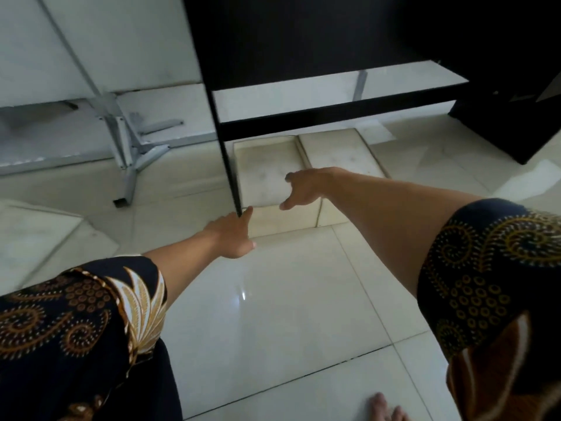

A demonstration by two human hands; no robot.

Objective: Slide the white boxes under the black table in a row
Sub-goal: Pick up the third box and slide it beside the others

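Note:
Two white boxes lie side by side on the floor, partly under the black table point(303, 34): the left box point(261, 168) and the right box point(337, 150). The left one sits just right of the table's thin black leg point(227, 159). My left hand point(233, 235) is spread flat against the left box's near face, by the foot of the leg. My right hand point(303, 186) hovers with fingers apart over that box's near right corner, holding nothing. A third white box point(39, 235) lies on the floor at the far left.
A grey metal stand point(130, 141) with splayed legs stands left of the table by the white wall. A black cabinet point(516, 126) sits at the right. Glossy white tiles point(288, 314) spread in front. My bare toes point(385, 405) show at the bottom.

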